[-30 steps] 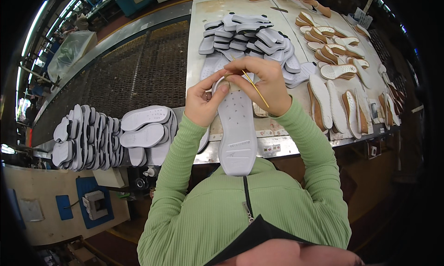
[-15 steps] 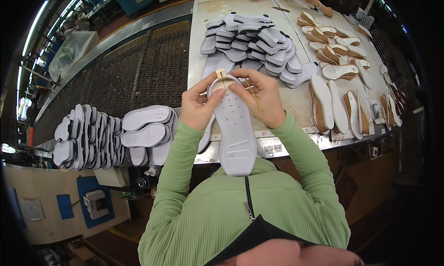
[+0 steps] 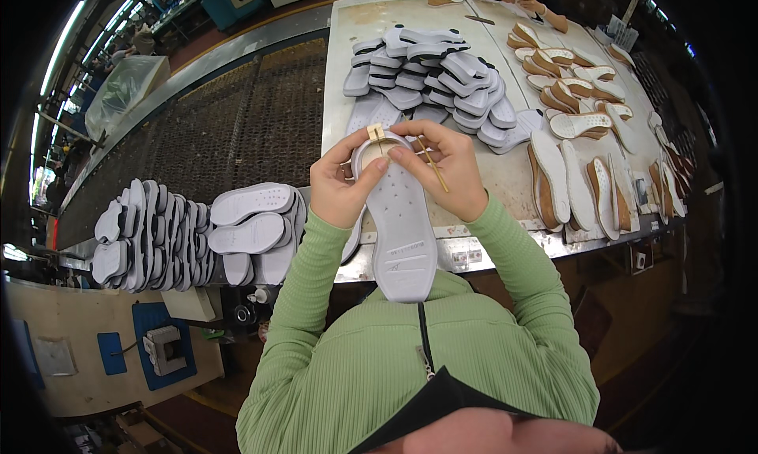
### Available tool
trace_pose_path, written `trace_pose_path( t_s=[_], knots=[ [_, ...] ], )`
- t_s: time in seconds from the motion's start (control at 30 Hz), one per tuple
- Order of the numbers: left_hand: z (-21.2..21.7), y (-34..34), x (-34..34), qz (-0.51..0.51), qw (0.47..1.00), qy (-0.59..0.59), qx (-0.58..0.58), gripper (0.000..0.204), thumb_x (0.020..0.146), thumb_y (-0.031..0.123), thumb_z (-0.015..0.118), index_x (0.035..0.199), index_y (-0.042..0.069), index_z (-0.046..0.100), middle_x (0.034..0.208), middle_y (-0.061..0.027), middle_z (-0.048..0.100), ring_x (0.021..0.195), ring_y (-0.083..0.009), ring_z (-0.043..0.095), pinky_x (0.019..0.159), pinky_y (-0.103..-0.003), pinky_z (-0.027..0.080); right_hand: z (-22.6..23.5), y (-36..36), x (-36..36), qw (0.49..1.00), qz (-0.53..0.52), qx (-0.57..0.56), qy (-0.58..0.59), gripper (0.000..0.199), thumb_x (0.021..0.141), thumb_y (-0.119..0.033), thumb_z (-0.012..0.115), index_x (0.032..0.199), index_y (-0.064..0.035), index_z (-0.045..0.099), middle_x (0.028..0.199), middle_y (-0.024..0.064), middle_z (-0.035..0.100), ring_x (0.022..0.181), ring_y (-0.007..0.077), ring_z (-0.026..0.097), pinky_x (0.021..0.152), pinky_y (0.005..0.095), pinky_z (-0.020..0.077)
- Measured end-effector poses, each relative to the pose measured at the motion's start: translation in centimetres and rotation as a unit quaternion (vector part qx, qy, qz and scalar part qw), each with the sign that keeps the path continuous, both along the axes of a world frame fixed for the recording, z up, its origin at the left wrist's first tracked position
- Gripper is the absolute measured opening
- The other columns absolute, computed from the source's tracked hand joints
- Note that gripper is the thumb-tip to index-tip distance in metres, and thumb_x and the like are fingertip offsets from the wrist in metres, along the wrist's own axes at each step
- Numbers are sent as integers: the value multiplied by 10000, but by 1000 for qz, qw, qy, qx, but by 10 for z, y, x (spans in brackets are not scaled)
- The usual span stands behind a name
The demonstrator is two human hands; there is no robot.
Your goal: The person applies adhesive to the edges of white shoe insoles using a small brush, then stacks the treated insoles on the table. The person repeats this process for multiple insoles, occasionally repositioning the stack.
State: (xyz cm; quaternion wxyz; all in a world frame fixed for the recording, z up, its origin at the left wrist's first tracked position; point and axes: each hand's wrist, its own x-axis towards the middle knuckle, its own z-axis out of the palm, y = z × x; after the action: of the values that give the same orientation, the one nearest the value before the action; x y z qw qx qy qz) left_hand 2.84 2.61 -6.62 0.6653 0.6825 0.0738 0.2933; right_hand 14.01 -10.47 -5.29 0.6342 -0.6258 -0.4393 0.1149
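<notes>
A pale grey shoe sole [image 3: 404, 241] is held up in front of my chest, its dotted upper face toward me. My left hand [image 3: 341, 178] grips the left side of its far end, thumb on the inner face. On the opposite side, my right hand [image 3: 446, 166] pinches the same end, thumb pressing inside. At the tip, between my fingers, sits a small beige piece with a slot [image 3: 376, 133]; a pale patch shows inside the sole's far end below it. A thin yellowish stick [image 3: 432, 163] is tucked among my right fingers.
Grey soles are heaped [image 3: 426, 79] on the worktable [image 3: 505, 189] beyond my hands. More stand in a row [image 3: 150, 233] and lie stacked [image 3: 251, 205] at left, near a dark mesh belt [image 3: 213, 126]. White-and-brown soles [image 3: 580, 125] spread over the right. Another person's hands [image 3: 525, 0] work at the far edge.
My left thumb has shifted slightly down and right on the sole's inner face, and the small beige piece sits a little lower. Both hands keep their hold.
</notes>
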Motion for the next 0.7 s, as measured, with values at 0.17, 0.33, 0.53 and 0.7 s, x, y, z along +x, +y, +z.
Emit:
trace_pose_path(
  t_s=[0.17, 0.33, 0.53, 0.7],
  knots=[
    [4, -3, -1, 9, 999, -33, 6, 428, 816, 29, 676, 1208, -54, 526, 1073, -109, 619, 934, -138, 620, 767, -243, 522, 17, -1, 5, 983, -37, 80, -164, 257, 775, -74, 707, 1017, -9, 651, 977, 98, 673, 853, 206, 630, 753, 318, 506],
    [16, -11, -6, 12, 999, -45, 24, 438, 816, 30, 667, 1227, -11, 522, 1051, -104, 624, 916, -127, 621, 756, -236, 516, 40, -3, 11, 930, -30, 77, -359, 260, 721, -70, 723, 974, -47, 667, 1025, 88, 672, 963, 290, 596, 858, 383, 457],
    [31, -21, -22, 18, 996, -46, 76, 388, 811, 39, 673, 1176, -6, 552, 990, -94, 642, 860, -109, 623, 713, -229, 512, 65, -15, 0, 923, 1, 55, -381, 257, 755, -49, 686, 1009, -33, 654, 967, 88, 671, 932, 284, 598, 813, 372, 467],
    [40, -29, -37, 17, 987, -74, 144, 345, 780, 17, 688, 1110, -13, 594, 971, -91, 650, 831, -108, 628, 689, -227, 513, 99, -46, -10, 984, 88, 51, -149, 274, 843, -6, 583, 1109, 10, 643, 1053, 117, 670, 870, 169, 615, 700, 268, 469]
  ],
)
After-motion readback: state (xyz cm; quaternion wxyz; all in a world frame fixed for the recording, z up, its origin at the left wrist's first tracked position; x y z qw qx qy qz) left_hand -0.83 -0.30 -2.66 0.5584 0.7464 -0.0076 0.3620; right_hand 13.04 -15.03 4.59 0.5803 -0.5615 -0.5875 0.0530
